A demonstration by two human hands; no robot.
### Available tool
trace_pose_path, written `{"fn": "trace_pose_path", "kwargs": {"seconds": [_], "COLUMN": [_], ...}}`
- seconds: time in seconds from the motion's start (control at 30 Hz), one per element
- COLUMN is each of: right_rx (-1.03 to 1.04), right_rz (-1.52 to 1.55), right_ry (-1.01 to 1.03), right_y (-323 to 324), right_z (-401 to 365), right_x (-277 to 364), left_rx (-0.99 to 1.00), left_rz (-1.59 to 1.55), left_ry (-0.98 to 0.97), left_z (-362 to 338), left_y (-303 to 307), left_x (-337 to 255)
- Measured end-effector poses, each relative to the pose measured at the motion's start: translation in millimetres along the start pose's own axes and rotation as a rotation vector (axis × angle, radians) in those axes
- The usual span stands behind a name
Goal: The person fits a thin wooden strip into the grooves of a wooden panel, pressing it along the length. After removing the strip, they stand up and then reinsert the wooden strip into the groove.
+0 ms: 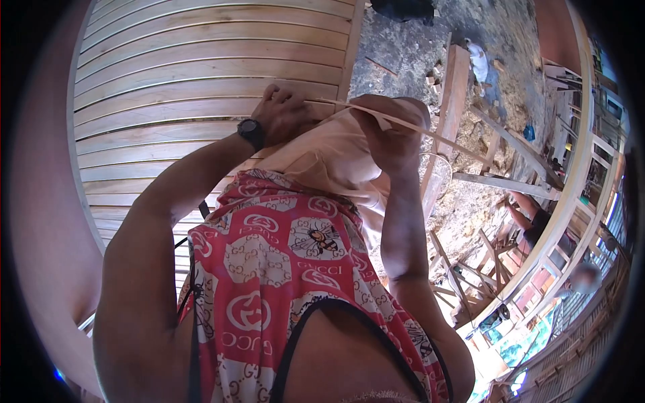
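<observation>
A thin pale wooden strip (443, 140) runs from my left hand out to the right, over the ground. My left hand (282, 113), with a black watch on its wrist, is closed around the strip's near end. My right hand (391, 138) grips the same strip a little further along. Both hands are held above my lap, which is covered in peach cloth (329, 164). My red patterned top (282, 255) fills the lower middle of the view.
A slatted wooden panel (201, 60) lies to the left under my hands. Stony ground (416, 47) with wooden beams and frames (497, 144) lies to the right. Another person (534, 218) is bent among the frames, and one more (583, 277) stands further right.
</observation>
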State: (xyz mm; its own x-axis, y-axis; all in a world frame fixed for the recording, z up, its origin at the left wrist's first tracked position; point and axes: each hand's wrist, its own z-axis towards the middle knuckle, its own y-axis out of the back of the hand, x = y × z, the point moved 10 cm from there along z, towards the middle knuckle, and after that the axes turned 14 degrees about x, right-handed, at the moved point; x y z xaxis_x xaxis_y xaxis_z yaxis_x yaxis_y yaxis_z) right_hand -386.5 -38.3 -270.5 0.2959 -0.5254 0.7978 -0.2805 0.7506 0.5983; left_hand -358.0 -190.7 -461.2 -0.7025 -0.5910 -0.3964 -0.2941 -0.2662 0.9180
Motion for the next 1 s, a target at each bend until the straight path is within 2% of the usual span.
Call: {"fn": "trace_pose_path", "kwargs": {"seconds": [0.07,0.17,0.2,0.27,0.33,0.5,0.57,0.6,0.67,0.73,0.93,1.0], "right_rx": [-0.053,-0.216,-0.218,-0.263,-0.263,-0.198,-0.190,-0.180,-0.178,-0.075,-0.034,0.020], "right_rz": [-0.057,0.073,0.077,0.283,0.307,0.191,0.288,0.362,0.451,0.502,0.444,0.557], "right_ry": [0.003,-0.056,-0.062,-0.085,-0.089,-0.044,-0.005,0.033,-0.016,-0.223,-0.214,-0.283], "right_y": [14,46,48,55,57,55,54,46,42,31,36,18], "right_z": [-3,-16,-19,-26,-29,-30,-23,-14,-10,-13,-34,-45], "right_x": [9,6,3,-15,-26,-53,-68,-54,-71,-94,-83,-88], "left_rx": [0.097,0.064,0.071,0.143,0.167,0.189,0.169,0.188,0.144,0.198,0.280,0.298], "left_rz": [0.022,-0.053,-0.055,-0.005,-0.023,-0.049,-0.023,-0.014,-0.035,-0.038,-0.001,-0.042], "left_ry": [0.035,0.048,0.046,0.055,0.045,0.048,0.039,0.055,0.056,0.079,0.073,0.120], "left_z": [-2,-10,-11,-9,-10,-5,-3,-18,-20,-14,-9,-12], "left_y": [-12,-3,-1,-2,-3,-11,-8,2,7,6,6,4], "left_x": [3,0,-1,-3,0,-1,-3,2,3,2,-1,5]}}
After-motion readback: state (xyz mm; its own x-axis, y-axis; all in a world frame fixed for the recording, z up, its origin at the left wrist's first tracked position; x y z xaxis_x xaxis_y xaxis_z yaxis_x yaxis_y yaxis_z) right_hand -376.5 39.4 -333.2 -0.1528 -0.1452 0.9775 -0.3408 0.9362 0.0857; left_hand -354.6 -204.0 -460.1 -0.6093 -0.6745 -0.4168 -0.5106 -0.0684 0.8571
